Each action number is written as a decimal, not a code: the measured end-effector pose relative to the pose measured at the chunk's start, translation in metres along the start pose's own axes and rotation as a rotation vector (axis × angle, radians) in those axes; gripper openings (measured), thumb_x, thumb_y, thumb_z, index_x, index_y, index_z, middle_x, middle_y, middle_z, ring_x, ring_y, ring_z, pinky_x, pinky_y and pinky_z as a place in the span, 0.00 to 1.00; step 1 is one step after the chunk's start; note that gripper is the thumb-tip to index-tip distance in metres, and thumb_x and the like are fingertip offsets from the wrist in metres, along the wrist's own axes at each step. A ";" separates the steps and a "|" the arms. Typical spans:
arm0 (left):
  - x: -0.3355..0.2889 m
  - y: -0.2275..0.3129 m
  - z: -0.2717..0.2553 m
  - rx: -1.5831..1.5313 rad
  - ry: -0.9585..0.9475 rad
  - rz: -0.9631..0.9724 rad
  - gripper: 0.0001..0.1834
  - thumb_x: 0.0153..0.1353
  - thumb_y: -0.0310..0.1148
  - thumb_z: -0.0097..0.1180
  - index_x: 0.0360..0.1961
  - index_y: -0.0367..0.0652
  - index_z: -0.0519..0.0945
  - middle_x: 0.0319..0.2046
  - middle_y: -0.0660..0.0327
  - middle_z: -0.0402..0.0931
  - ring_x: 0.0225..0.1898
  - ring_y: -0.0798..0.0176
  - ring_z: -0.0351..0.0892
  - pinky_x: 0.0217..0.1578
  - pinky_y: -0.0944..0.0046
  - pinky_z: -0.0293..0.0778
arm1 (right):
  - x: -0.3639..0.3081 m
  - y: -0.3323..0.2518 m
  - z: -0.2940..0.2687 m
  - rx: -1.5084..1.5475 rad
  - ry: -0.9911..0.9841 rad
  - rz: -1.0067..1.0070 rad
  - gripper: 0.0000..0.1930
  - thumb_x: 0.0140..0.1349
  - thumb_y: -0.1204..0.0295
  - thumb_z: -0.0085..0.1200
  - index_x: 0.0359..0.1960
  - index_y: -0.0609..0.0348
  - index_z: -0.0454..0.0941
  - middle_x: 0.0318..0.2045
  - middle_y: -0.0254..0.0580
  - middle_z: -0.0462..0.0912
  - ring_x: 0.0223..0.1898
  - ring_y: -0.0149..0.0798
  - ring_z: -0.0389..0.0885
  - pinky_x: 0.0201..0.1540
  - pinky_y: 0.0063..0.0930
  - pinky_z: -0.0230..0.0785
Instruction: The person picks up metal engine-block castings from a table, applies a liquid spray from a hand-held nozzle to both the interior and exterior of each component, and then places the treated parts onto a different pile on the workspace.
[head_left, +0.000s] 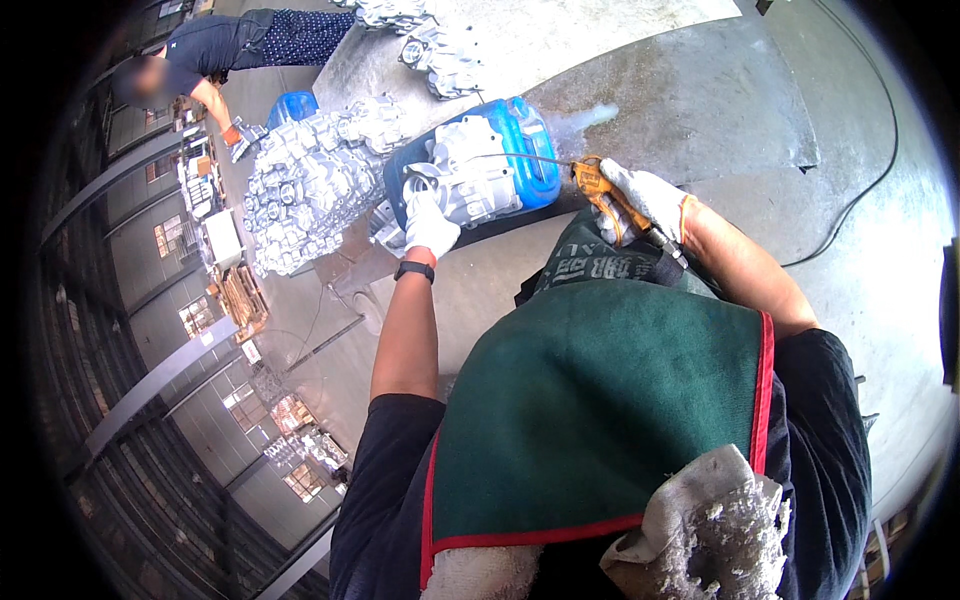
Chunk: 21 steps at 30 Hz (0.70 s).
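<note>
My right hand (648, 198), in a white glove, is closed round an orange air blow gun (592, 182). Its long thin nozzle reaches left to a silvery metal casting (478, 178), and a hose fitting joins the handle's lower end. The casting rests on a blue plastic drum (538, 152) that seems to lie on its side. At the casting's near left edge, my gloved left hand (430, 226) grips it, with the fingertips partly hidden. A dark band circles my left wrist.
Many similar castings (310, 185) are heaped left of the drum, with more castings (440, 62) at the far side. Beyond the heap, a person (215, 50) bends with a gloved hand near it. A dark hose (880, 170) curves over the floor at right. A wet patch (600, 115) lies beside the drum.
</note>
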<state>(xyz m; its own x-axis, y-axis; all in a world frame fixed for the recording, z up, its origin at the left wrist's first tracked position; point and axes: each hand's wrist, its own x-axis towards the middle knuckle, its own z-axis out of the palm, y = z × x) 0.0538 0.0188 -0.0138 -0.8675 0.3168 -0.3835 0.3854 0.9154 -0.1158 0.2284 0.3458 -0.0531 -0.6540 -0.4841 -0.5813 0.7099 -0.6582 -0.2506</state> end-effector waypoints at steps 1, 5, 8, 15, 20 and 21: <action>0.000 0.000 0.000 0.015 0.003 0.003 0.40 0.37 0.32 0.59 0.55 0.30 0.59 0.53 0.39 0.61 0.59 0.41 0.57 0.58 0.54 0.57 | 0.002 0.002 -0.001 -0.009 0.006 -0.013 0.25 0.65 0.48 0.40 0.35 0.61 0.71 0.21 0.41 0.75 0.21 0.37 0.75 0.22 0.29 0.70; -0.003 0.008 -0.006 0.046 0.011 0.008 0.40 0.37 0.32 0.59 0.55 0.30 0.59 0.53 0.39 0.61 0.59 0.41 0.56 0.59 0.54 0.57 | 0.003 0.002 -0.001 -0.011 0.019 0.000 0.24 0.65 0.48 0.40 0.34 0.60 0.72 0.22 0.40 0.75 0.20 0.35 0.75 0.22 0.28 0.69; -0.001 0.001 -0.001 0.020 -0.007 -0.001 0.41 0.37 0.31 0.59 0.56 0.29 0.59 0.54 0.39 0.60 0.60 0.41 0.56 0.59 0.54 0.56 | 0.002 0.004 0.001 -0.037 0.016 -0.028 0.24 0.65 0.48 0.39 0.33 0.59 0.72 0.21 0.38 0.75 0.19 0.34 0.74 0.21 0.26 0.67; 0.005 -0.001 0.003 -0.009 -0.072 -0.048 0.42 0.39 0.31 0.58 0.58 0.29 0.56 0.56 0.39 0.59 0.61 0.41 0.56 0.60 0.55 0.56 | -0.002 0.004 0.011 -0.174 0.079 -0.029 0.26 0.64 0.45 0.38 0.28 0.57 0.72 0.17 0.31 0.70 0.15 0.26 0.65 0.17 0.20 0.57; 0.000 0.000 0.005 -0.011 0.127 0.045 0.38 0.37 0.28 0.57 0.54 0.29 0.61 0.53 0.39 0.62 0.58 0.39 0.58 0.59 0.55 0.57 | -0.006 -0.004 0.009 -0.417 0.159 -0.096 0.28 0.65 0.44 0.35 0.26 0.58 0.71 0.13 0.29 0.66 0.12 0.26 0.61 0.16 0.21 0.54; -0.003 0.003 0.004 0.000 0.153 0.064 0.38 0.38 0.27 0.57 0.55 0.30 0.61 0.53 0.39 0.62 0.58 0.39 0.58 0.58 0.54 0.58 | -0.008 -0.008 0.009 -0.470 0.198 -0.099 0.28 0.65 0.44 0.35 0.26 0.58 0.71 0.12 0.28 0.66 0.11 0.26 0.61 0.16 0.21 0.54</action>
<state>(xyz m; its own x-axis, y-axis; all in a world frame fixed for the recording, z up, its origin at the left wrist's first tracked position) 0.0590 0.0200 -0.0167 -0.8787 0.4088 -0.2465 0.4417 0.8921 -0.0953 0.2252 0.3499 -0.0396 -0.6941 -0.2846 -0.6612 0.7178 -0.3430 -0.6059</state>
